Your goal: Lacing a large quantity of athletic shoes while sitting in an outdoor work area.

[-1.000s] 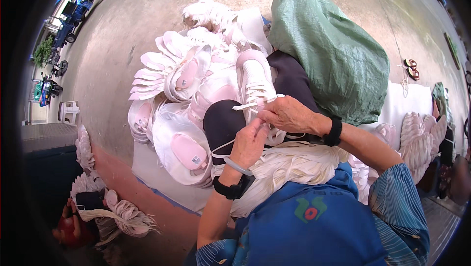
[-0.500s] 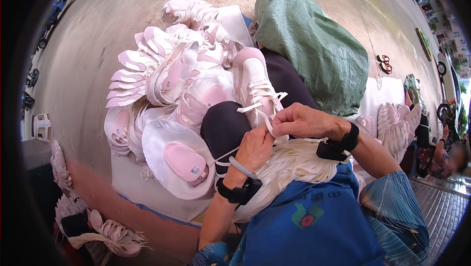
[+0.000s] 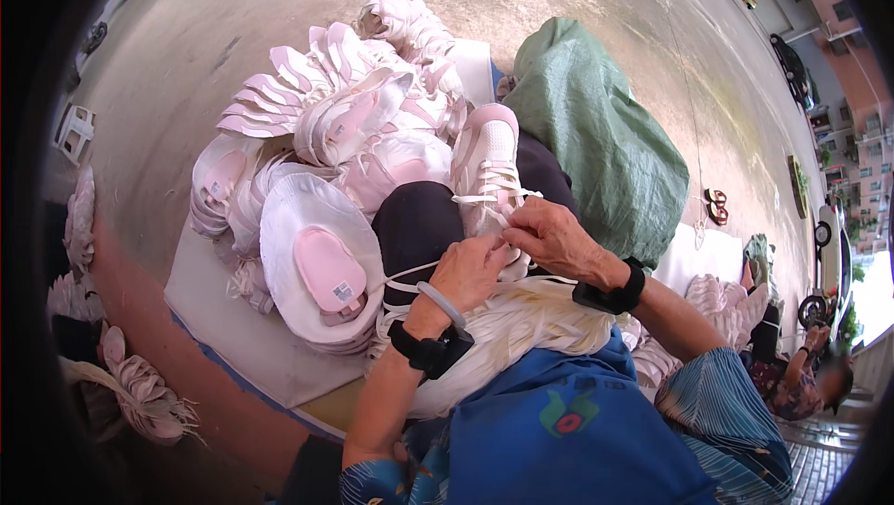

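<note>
A white and pink shoe upper [image 3: 487,153] rests between my black-clad knees, toe pointing away, with white lace threaded through its eyelets. My left hand [image 3: 468,272] is closed at its near end, fingertips pinched on the lace. Beside it my right hand [image 3: 556,237] also pinches the lace, its fingertips nearly touching the left ones. The pinched bit of shoelace [image 3: 504,216] is mostly hidden by my fingers. A loose strand runs from near my left hand toward the left knee. Across my lap lies a thick bundle of white laces [image 3: 535,323], above a blue apron [image 3: 559,449].
Stacked pink and white shoe uppers [image 3: 321,277] cover the sheet to the left. A green woven sack [image 3: 610,147] stands at the right. Farther right are sandals [image 3: 715,207], more uppers [image 3: 722,309] and another person [image 3: 792,379]. A white stool [image 3: 74,134] stands far left.
The view has tilted and shifted. Both hands stay at the near end of the shoe upper; the lace loop that showed between them is now largely covered by my fingers.
</note>
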`<state>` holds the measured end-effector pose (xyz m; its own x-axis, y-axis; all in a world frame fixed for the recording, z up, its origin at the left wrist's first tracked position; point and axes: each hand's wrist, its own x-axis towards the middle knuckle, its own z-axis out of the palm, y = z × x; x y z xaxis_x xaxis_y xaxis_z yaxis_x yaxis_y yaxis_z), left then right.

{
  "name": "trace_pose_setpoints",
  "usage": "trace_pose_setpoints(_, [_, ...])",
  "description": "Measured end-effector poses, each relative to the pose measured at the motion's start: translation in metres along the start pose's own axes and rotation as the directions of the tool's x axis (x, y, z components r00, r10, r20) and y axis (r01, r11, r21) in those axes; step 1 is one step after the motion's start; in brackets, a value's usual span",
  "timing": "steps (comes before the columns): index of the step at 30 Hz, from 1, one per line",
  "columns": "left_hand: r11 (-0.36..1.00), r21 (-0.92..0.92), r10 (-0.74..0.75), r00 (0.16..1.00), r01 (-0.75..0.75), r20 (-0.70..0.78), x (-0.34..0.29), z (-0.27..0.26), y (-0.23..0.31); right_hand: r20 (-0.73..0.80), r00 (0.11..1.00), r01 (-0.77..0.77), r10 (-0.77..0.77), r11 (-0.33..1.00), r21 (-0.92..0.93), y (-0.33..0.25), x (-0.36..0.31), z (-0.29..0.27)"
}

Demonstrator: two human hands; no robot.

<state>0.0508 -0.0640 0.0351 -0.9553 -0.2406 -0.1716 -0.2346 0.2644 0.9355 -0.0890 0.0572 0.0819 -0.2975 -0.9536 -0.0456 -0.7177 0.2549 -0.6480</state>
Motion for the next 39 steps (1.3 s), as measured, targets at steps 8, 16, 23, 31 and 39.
trace_pose_setpoints(8, [0.986,0.073,-0.145,0.987,0.15,-0.067,0.002,-0.022,0.014,0.124,0.984,-0.16,0.126,0.336,0.928,-0.002,-0.024,-0.041])
trace_pose_setpoints(16, [0.88,0.422,-0.207,0.976,0.216,-0.069,0.02,-0.049,0.029,0.347,0.764,-0.622,0.544,0.477,0.621,0.062,-0.065,-0.061])
trace_pose_setpoints(23, [0.761,0.596,-0.258,0.962,0.256,-0.084,0.031,-0.058,0.045,0.274,0.895,-0.441,0.351,0.784,0.436,0.09,-0.074,-0.051])
trace_pose_setpoints(31, [0.721,0.657,-0.049,0.961,0.222,-0.27,0.032,-0.048,0.032,0.175,0.961,-0.241,0.216,0.333,0.912,0.074,-0.069,-0.05])
trace_pose_setpoints(39, [0.704,0.687,0.111,0.928,0.179,-0.356,0.022,-0.063,0.024,-0.216,0.882,-0.349,0.419,0.889,0.296,0.066,-0.079,-0.056])
